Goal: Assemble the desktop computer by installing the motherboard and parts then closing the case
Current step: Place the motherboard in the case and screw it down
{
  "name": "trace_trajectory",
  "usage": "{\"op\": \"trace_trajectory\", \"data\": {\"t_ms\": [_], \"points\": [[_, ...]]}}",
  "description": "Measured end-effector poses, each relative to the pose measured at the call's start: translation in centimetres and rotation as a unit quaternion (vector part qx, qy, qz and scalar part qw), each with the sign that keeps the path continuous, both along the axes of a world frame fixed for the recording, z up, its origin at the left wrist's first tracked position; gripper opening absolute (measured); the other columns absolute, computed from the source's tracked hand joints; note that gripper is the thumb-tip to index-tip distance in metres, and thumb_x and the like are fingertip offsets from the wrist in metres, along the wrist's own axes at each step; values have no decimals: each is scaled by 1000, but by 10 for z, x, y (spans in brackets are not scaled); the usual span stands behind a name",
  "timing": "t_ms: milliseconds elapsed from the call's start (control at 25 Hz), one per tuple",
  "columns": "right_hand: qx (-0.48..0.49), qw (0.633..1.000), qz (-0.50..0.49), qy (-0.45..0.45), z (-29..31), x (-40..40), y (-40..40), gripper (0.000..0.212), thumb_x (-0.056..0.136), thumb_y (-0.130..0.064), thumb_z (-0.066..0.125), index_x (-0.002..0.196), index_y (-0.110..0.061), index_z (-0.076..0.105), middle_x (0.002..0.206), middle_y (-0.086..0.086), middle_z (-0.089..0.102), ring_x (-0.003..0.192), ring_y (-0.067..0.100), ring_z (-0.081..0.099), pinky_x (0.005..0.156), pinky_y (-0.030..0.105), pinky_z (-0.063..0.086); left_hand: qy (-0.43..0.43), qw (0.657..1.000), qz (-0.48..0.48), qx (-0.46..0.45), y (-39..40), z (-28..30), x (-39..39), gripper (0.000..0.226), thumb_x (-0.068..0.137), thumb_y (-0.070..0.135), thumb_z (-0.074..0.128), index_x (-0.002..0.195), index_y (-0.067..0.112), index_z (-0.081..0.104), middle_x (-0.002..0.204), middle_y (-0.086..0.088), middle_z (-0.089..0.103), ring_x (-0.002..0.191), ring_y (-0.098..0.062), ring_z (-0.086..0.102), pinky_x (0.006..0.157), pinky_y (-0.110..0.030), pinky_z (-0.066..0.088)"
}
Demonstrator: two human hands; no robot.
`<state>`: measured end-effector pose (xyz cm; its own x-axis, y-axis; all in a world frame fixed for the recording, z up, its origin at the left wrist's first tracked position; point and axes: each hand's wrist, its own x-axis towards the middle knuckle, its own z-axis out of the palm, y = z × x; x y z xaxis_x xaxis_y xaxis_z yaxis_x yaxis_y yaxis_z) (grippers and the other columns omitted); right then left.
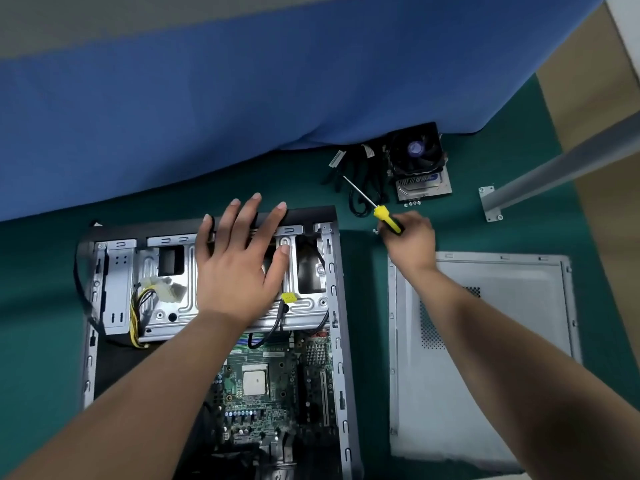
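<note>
The open computer case (334, 306) lies on its side on the green mat. The green motherboard (266, 386) sits inside it, its bare CPU socket showing. My left hand (239, 258) rests flat with straight, spread fingers on the silver drive cage (166, 292) at the case's far end. To the right of the case, my right hand (412, 240) grips the yellow-and-black handle of a screwdriver (381, 214), whose shaft points up and left. The grey side panel (485, 358) lies flat to the right of the case.
A CPU cooler fan (417, 152) sits on a hard drive (424, 187) at the back, beside black cables (360, 181) and small screws (412, 203). A blue cloth (242, 98) covers the far side. A metal table leg (554, 171) crosses the right.
</note>
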<state>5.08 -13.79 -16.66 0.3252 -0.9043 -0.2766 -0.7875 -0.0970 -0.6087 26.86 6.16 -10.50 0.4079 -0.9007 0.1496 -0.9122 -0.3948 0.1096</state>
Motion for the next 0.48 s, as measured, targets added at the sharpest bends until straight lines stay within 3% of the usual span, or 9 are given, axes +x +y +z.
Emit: {"op": "trace_trajectory", "data": {"t_ms": [160, 320, 400, 480], "points": [[-1, 1000, -6, -5, 1, -2, 0, 38, 94, -19, 60, 59, -12, 47, 67, 13, 49, 70, 34, 49, 64, 37, 35, 3, 1000, 2, -4, 0, 0, 1, 55, 102, 52, 33, 157, 44, 30, 164, 7, 30, 155, -20, 23, 124, -53, 13], [59, 990, -92, -87, 19, -15, 19, 34, 91, -28, 67, 65, -12, 52, 59, 4, 49, 56, 16, 42, 54, 30, 34, 9, 1000, 4, -7, -1, 1, 0, 55, 102, 53, 34, 156, 44, 32, 163, 7, 32, 154, -19, 23, 125, -51, 12], [103, 974, -124, -159, 38, -19, 37, 22, 90, -25, 68, 72, -14, 63, 63, -5, 61, 58, 13, 55, 55, 25, 43, 12, 1000, 4, -4, -2, 2, 0, 55, 101, 53, 34, 155, 45, 31, 162, 8, 32, 154, -18, 23, 125, -50, 10], [149, 939, -167, -260, 63, -19, 58, 8, 92, -14, 66, 87, -12, 72, 82, 0, 76, 73, 15, 71, 61, 23, 53, 24, 1000, -2, 2, -2, 4, -1, 56, 100, 54, 35, 155, 45, 30, 162, 8, 33, 153, -18, 22, 125, -50, 8]]}}
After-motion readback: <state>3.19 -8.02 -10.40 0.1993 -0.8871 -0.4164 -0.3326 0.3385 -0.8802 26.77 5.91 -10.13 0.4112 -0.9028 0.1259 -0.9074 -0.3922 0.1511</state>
